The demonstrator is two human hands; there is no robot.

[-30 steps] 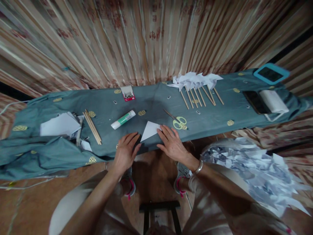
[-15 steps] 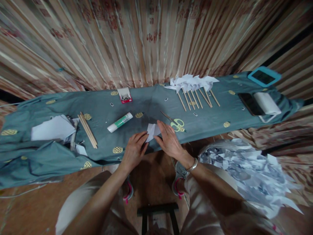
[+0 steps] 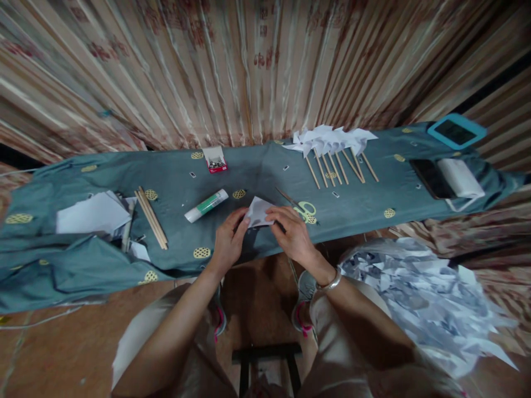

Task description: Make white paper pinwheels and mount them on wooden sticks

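A small piece of white folded paper (image 3: pixel 259 211) is held just above the teal cloth (image 3: pixel 232 171) of the table. My left hand (image 3: pixel 229 239) pinches its left edge. My right hand (image 3: pixel 291 232) grips its right edge, fingers curled; a bangle is on that wrist. Yellow-handled scissors (image 3: pixel 304 209) lie right beside my right hand. A glue stick (image 3: pixel 206 205) with a green label lies to the left of my left hand.
Paper pinwheels on wooden sticks (image 3: pixel 332 146) lie at the back. Loose sticks (image 3: pixel 151 217) and white sheets (image 3: pixel 91 214) sit at the left. A red box of pins (image 3: pixel 215 160), a dark phone (image 3: pixel 431 178), a white roll (image 3: pixel 460 178) and a blue-framed tablet (image 3: pixel 456 131) are also there. Paper scraps (image 3: pixel 423 298) pile at right.
The flat white triangle under my hands has been folded up and lifted off the cloth; both hands went from lying flat to gripping its edges.
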